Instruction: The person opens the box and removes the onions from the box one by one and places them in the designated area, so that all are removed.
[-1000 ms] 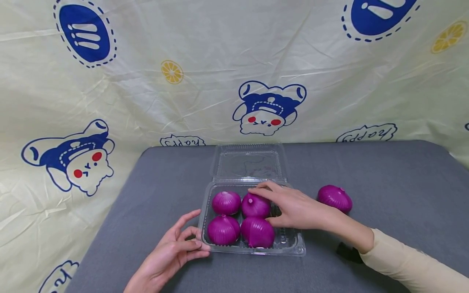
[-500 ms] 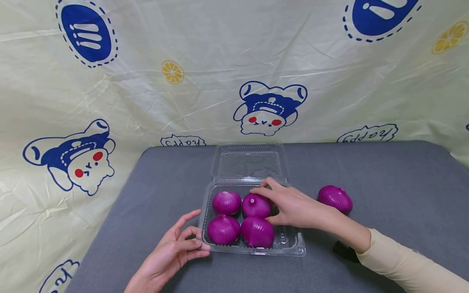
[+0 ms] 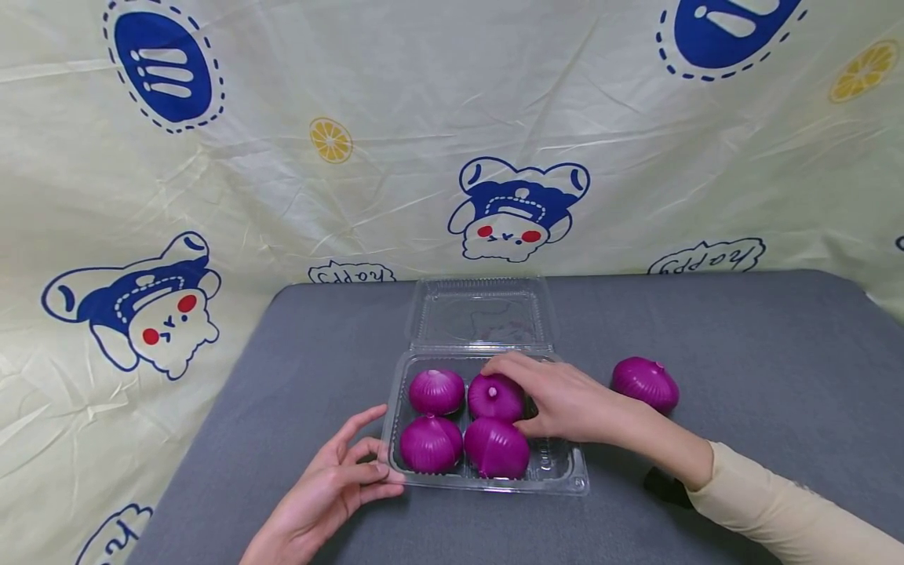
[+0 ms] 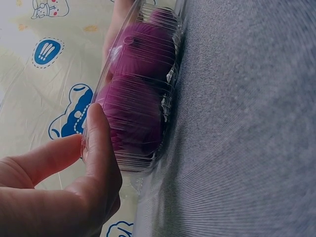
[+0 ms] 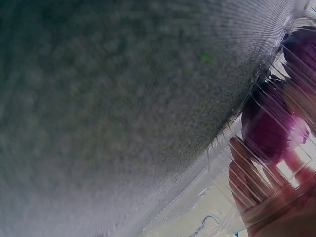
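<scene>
A clear plastic clamshell container point(image 3: 487, 486) sits on the table, holding red onions in two rows. My left hand point(image 3: 332, 479) pinches its left rim, and in the left wrist view the thumb and a finger point(image 4: 98, 143) meet at that edge. My right hand point(image 3: 565, 396) reaches in from the right and grips the back right onion point(image 3: 496, 396), fingers behind it and thumb in front. Close to that thumb lies the front right onion point(image 3: 497, 449). On the left side sit the back onion point(image 3: 436, 391) and the front onion point(image 3: 431, 444). The right wrist view shows an onion point(image 5: 266, 126) through the plastic wall.
Behind the container its transparent lid point(image 3: 482, 314) lies folded back. Another red onion point(image 3: 646, 384) rests on the grey table point(image 3: 339, 337), right of the container. A small black object point(image 3: 665, 488) shows beside the right sleeve. A patterned curtain point(image 3: 395, 204) hangs behind.
The back right onion has turned and shifted slightly to the right under my right hand, whose fingers have drawn in a little. My left hand stays put on the container.
</scene>
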A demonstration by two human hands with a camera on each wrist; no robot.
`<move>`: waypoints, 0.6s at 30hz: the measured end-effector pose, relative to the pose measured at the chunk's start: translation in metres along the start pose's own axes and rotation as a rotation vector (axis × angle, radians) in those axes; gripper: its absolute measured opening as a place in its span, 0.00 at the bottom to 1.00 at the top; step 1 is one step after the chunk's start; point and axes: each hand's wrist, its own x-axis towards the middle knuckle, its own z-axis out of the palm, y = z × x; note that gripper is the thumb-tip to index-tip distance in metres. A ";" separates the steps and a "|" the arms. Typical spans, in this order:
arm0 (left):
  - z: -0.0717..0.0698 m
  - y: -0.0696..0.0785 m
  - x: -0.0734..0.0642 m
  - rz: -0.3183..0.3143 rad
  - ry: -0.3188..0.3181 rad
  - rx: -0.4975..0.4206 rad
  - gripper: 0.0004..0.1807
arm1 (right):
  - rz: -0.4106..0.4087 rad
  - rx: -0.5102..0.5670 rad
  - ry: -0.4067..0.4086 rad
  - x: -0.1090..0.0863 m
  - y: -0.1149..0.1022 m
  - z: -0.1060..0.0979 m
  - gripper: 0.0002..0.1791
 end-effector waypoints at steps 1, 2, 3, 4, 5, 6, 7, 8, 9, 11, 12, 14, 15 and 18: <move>0.000 0.000 0.000 -0.002 0.001 -0.002 0.43 | -0.002 -0.011 -0.005 0.000 0.000 0.000 0.41; 0.000 0.000 0.000 -0.003 0.002 -0.005 0.43 | -0.003 -0.025 -0.009 0.000 0.000 0.000 0.42; 0.000 0.000 0.000 -0.005 0.003 -0.005 0.43 | -0.003 -0.037 -0.013 0.000 0.000 0.001 0.42; 0.000 0.000 0.000 -0.006 0.004 -0.005 0.43 | -0.003 -0.048 -0.015 0.000 0.000 0.001 0.42; 0.000 0.000 0.000 -0.009 0.005 -0.006 0.43 | -0.002 -0.054 -0.015 0.000 0.000 0.001 0.43; 0.000 0.000 0.000 -0.011 0.009 -0.007 0.43 | -0.001 -0.056 -0.015 0.000 0.000 0.001 0.42; 0.000 0.000 0.000 -0.013 0.012 -0.007 0.42 | -0.001 -0.054 -0.013 0.000 0.000 0.001 0.42; 0.000 0.000 0.000 -0.014 0.015 -0.006 0.42 | -0.003 -0.052 -0.010 0.000 0.000 0.002 0.42; 0.000 0.000 0.000 -0.015 0.017 -0.006 0.42 | -0.006 -0.048 -0.006 0.000 0.001 0.002 0.42; 0.000 0.001 0.000 -0.016 0.021 -0.007 0.42 | -0.013 -0.039 0.000 0.001 0.001 0.003 0.41; 0.000 0.001 0.000 -0.017 0.022 -0.008 0.42 | -0.017 -0.036 0.002 0.001 0.001 0.003 0.42; 0.000 0.001 0.000 -0.017 0.022 -0.009 0.42 | -0.023 -0.028 0.006 0.001 0.002 0.003 0.42; 0.000 0.001 0.000 -0.017 0.023 -0.010 0.43 | -0.025 -0.024 0.007 0.001 0.002 0.003 0.42; 0.000 0.001 0.000 -0.017 0.024 -0.011 0.43 | -0.021 -0.006 0.012 0.000 0.002 0.001 0.43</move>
